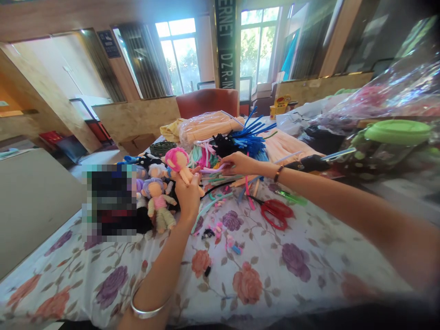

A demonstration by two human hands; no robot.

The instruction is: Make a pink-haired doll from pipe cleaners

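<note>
The pink-haired doll [178, 160] is held up in the left hand [189, 195], left of the red scissors [277, 213] and farther back than them; its lower body is clamped in the left fingers. A lilac strip [212, 170] is pinched in the fingers of the right hand [240, 164], which is held beyond the scissors and a little to their left. Whether the doll is touched by the strip's far end cannot be told. The scissors are laid on the counter [319, 270], by which a flowered cloth [165, 284] is worn. Just behind them, a slim green item [291, 197] is seen, too blurred to be named. Small pink and black scraps [219, 229] are scattered to their left, and well left of them a lavender-haired doll [159, 206] is propped among others. Blue stems [252, 142] are heaped beyond the scissors; farther back, a peach bundle [206, 128] is wrapped in clear plastic.
</note>
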